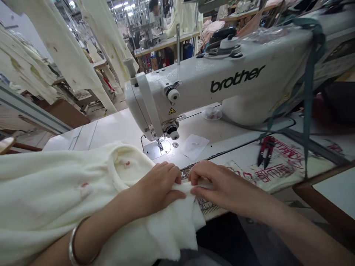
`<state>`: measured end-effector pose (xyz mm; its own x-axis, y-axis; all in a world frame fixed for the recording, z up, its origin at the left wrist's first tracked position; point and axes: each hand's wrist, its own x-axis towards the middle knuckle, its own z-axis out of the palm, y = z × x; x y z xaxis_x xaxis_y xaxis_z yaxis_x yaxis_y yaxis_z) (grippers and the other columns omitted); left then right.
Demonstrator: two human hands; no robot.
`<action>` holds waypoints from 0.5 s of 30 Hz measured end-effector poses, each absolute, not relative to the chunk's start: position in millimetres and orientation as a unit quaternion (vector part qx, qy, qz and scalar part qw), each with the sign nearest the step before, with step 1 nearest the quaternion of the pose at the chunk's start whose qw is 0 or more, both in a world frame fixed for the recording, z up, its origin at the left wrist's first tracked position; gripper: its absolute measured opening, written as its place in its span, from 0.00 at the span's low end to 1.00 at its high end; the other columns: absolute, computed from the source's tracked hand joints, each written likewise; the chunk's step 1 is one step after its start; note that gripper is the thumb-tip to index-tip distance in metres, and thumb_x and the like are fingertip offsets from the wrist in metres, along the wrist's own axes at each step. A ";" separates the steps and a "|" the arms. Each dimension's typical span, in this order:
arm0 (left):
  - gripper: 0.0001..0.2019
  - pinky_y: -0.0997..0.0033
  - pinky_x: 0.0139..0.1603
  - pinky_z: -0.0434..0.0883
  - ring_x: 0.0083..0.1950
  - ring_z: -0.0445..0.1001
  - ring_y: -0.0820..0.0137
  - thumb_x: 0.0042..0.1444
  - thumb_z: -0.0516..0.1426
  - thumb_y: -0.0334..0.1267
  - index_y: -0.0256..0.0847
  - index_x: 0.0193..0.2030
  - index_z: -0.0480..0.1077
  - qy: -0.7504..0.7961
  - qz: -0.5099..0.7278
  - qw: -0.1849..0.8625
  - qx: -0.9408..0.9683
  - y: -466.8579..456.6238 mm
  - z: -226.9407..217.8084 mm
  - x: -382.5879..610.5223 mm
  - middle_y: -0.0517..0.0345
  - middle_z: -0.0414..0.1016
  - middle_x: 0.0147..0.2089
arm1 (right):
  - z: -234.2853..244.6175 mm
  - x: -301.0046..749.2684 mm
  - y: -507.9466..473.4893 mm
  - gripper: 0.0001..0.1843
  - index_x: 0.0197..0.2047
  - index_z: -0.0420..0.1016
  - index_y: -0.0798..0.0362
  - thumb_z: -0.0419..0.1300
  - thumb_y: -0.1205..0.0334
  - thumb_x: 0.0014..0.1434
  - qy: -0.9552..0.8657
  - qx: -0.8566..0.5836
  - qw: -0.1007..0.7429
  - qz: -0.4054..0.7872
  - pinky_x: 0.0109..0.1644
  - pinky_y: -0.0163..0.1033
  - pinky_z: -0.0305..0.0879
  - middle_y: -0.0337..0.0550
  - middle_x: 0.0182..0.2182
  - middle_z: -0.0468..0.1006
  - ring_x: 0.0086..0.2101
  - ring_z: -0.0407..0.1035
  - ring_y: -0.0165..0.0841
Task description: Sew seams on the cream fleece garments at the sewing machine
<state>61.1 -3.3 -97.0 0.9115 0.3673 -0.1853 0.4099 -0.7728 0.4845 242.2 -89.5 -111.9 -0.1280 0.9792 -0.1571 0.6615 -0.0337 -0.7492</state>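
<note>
A cream fleece garment (55, 195) lies over the near left of the sewing table. My left hand (158, 184) rests on it with fingers curled, pinching its edge. Just to the right, my right hand (219, 183) pinches the same edge, fingertips almost touching the left hand's. Both hands sit in front of the needle and presser foot (160, 145) of a white Brother sewing machine (222, 81). A silver bangle (72, 244) circles my left wrist.
Red thread snips (265, 149) lie on a printed sheet to the right. A white fabric scrap (195, 145) lies by the needle plate, and a small clear dish (212, 113) sits under the machine arm. Cream garments hang at upper left. Another person sits at a distant machine.
</note>
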 end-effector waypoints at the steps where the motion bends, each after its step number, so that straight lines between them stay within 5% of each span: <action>1: 0.08 0.63 0.47 0.64 0.41 0.66 0.67 0.58 0.55 0.40 0.38 0.37 0.62 0.216 -0.041 0.284 0.933 -2.4 -94.3 59.0 0.55 0.68 0.39 | -108.5 243.6 -87.1 0.02 0.30 0.68 0.52 0.57 0.66 0.53 -0.651 -0.622 0.212 0.380 0.34 0.34 0.57 0.37 0.31 0.71 0.33 0.65 0.30; 7: 0.14 0.70 0.42 0.65 0.43 0.69 0.69 0.56 0.55 0.48 0.42 0.45 0.67 0.288 -0.061 0.400 0.868 -0.9 -82.9 54.2 0.57 0.73 0.44 | -97.1 243.8 -77.2 0.05 0.25 0.66 0.53 0.58 0.65 0.50 -0.625 -0.602 0.224 0.444 0.28 0.31 0.52 0.32 0.22 0.68 0.26 0.61 0.26; 12: 0.10 0.74 0.31 0.58 0.30 0.63 0.75 0.57 0.53 0.43 0.39 0.35 0.70 0.321 -0.047 0.390 0.861 -3.9 -86.9 58.3 0.62 0.69 0.29 | -94.3 241.7 -78.2 0.05 0.26 0.66 0.53 0.58 0.66 0.51 -0.621 -0.620 0.222 0.425 0.29 0.32 0.52 0.33 0.24 0.69 0.26 0.61 0.26; 15: 0.07 0.75 0.31 0.57 0.29 0.62 0.76 0.55 0.54 0.40 0.39 0.32 0.69 0.333 -0.013 0.414 0.847 -7.4 -89.0 59.6 0.64 0.69 0.28 | -94.0 246.2 -81.6 0.05 0.35 0.69 0.51 0.59 0.65 0.52 -0.618 -0.599 0.232 0.453 0.32 0.31 0.56 0.33 0.30 0.72 0.31 0.64 0.28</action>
<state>59.6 -7.4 -89.0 0.7782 0.5531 -0.2976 0.5745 -0.4352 0.6932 246.2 -81.6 -94.0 -0.1740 0.9509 -0.2561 0.5312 -0.1284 -0.8374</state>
